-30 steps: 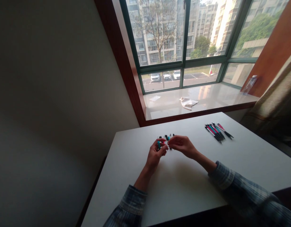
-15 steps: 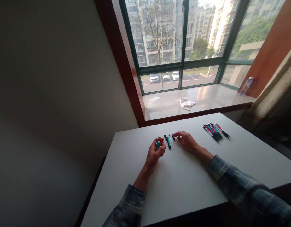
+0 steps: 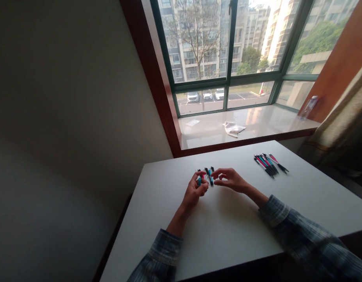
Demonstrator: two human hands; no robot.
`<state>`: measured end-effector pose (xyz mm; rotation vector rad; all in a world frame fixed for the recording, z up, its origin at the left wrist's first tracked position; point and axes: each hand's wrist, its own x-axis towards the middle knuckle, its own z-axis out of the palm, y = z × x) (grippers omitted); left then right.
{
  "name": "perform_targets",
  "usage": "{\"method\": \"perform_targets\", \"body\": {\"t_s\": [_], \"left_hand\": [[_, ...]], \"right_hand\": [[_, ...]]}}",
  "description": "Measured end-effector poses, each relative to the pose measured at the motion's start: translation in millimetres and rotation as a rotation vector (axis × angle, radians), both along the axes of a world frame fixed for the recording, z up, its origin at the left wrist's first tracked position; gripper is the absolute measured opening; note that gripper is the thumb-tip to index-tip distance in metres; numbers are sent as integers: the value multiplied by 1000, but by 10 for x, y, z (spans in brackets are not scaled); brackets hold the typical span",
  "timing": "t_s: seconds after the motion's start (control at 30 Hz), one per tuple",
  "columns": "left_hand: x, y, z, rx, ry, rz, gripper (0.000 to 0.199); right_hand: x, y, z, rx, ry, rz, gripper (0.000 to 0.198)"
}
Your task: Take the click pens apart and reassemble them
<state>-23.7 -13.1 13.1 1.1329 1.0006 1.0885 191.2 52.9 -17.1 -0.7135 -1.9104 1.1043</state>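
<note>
My left hand (image 3: 195, 190) is closed around a short teal pen part (image 3: 199, 181), held just above the white table (image 3: 157, 196). Behind and beside it lie several pen parts: a teal and black pen barrel (image 3: 210, 178), some black pieces and a pink one, partly covered by my fingers. My right hand (image 3: 230, 180) hovers at the right side of these parts, its thumb and fingers apart. I make out nothing between them, though a thin piece could be hidden there.
Several pink, teal and black pens (image 3: 266, 165) lie in a group at the table's right. Past the table, a cloth (image 3: 233, 129) and a clear bottle (image 3: 309, 107) are on the windowsill (image 3: 207, 135). A wall (image 3: 80, 117) stands at the left.
My right hand has shifted slightly left and nearer to me, now in front of the parts at the right of the row. My left hand still holds the teal part.
</note>
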Motion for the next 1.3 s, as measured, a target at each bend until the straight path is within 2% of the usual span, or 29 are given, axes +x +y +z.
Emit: {"method": "perform_targets", "body": {"t_s": [0.13, 0.2, 0.3, 0.5, 0.63, 0.8, 0.93, 1.1, 1.3], "left_hand": [[30, -23, 38, 22, 51, -2, 44], [36, -26, 47, 25, 49, 3, 43], [37, -26, 51, 21, 41, 7, 43], [38, -22, 50, 20, 47, 14, 43], [37, -14, 33, 16, 42, 17, 44], [34, -14, 32, 22, 38, 9, 44], [33, -24, 53, 23, 59, 17, 43], [49, -22, 49, 24, 54, 27, 44], [50, -9, 13, 23, 27, 1, 45]], "right_hand": [[30, 39, -55, 167, -171, -240, 17], [67, 78, -97, 185, -263, -287, 14], [95, 96, -132, 192, -344, -268, 16], [47, 77, -139, 214, -342, -280, 8], [26, 127, -179, 192, -293, -335, 12], [11, 164, -230, 255, -321, -337, 24], [28, 164, -242, 266, -330, -345, 23], [25, 191, -247, 232, -301, -430, 24], [-17, 228, -276, 295, -357, -413, 22]]}}
